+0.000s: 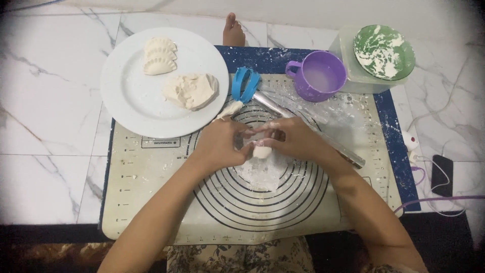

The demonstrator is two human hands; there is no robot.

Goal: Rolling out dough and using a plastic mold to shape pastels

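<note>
Both hands meet over the middle of a cream pastry mat (151, 202) printed with black circles. My left hand (220, 144) and my right hand (290, 139) pinch a small piece of pale dough (261, 151) between their fingertips, just above a floury patch (262, 174). A white plate (131, 101) at the upper left carries a lump of dough (192, 91) and a few shaped dumplings (159, 56). A clear rolling pin (323, 139) lies diagonally behind my right hand.
A blue dumpling press (245, 85) lies by the plate's edge. A purple mug (319, 76) holds whitish liquid. A green floury bowl (384, 51) sits on a pale container. A phone (442, 174) and cables lie at the right. A bare foot (233, 31) rests beyond the mat.
</note>
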